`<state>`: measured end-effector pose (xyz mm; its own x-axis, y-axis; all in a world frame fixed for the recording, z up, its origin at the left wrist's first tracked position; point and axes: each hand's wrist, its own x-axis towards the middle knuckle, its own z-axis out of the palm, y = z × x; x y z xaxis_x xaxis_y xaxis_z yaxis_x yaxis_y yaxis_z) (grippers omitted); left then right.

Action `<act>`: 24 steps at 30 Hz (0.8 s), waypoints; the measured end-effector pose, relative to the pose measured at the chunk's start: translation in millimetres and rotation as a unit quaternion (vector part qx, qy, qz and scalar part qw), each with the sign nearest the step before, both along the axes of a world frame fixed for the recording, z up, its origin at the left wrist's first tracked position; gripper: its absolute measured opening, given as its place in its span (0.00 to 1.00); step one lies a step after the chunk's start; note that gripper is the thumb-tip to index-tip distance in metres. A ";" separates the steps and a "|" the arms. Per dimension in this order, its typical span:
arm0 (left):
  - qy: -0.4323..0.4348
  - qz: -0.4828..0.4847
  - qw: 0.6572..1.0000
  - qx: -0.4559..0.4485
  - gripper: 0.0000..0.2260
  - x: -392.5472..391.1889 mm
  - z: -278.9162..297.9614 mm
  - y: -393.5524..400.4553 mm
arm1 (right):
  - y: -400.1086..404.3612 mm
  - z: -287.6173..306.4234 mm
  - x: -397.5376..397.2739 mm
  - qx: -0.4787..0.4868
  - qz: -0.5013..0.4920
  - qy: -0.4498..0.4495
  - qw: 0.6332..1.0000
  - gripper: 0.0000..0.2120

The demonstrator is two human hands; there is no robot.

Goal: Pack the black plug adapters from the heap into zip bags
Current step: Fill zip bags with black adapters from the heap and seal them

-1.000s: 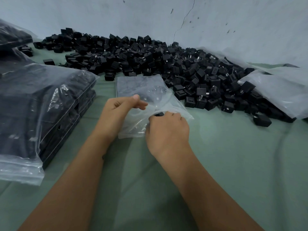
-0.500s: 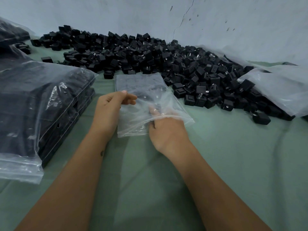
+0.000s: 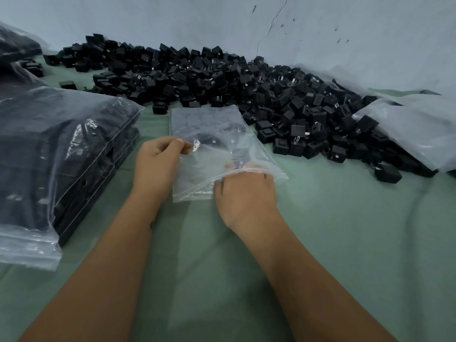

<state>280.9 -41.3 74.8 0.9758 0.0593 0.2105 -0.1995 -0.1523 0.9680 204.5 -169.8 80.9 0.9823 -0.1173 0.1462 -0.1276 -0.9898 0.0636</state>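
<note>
Because there is only the head view, everything must be read from it. A clear zip bag lies on the green-covered counter, its closed end toward the heap of black plug adapters along the wall, its mouth toward the person. The left hand has its grip clenched in a pinch on the upper film at the bag's left edge, lifting it. The right hand has its fingers pushed in through the mouth, seen dimly through the plastic; whether they grasp an adapter inside I cannot tell, though a dark shape shows near the fingertips.

The bag looks thin, limp and slick; it will likely collapse and cling shut unless one lip is held up, so the zip strip at the mouth seems the best place to hold it. The adapters look small, hard and blocky, probably light singly, with metal prongs that could snag or pierce the film; taking them by their flat sides should be safest.

To the left sits a stack of filled bags, evidently heavy and slumping. On the right lies a large plastic sack, partly over the heap.
</note>
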 end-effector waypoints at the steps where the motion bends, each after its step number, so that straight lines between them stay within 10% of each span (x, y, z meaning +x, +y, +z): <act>1: 0.002 0.012 1.000 0.006 0.11 0.4 -0.8 0.6 | -0.9 -1.0 0.5 0.010 -0.005 -0.002 1.000 0.15; 24: 0.019 0.089 0.968 0.235 0.13 13.5 -11.1 6.3 | -5.1 3.3 66.3 0.084 -0.088 0.129 0.984 0.09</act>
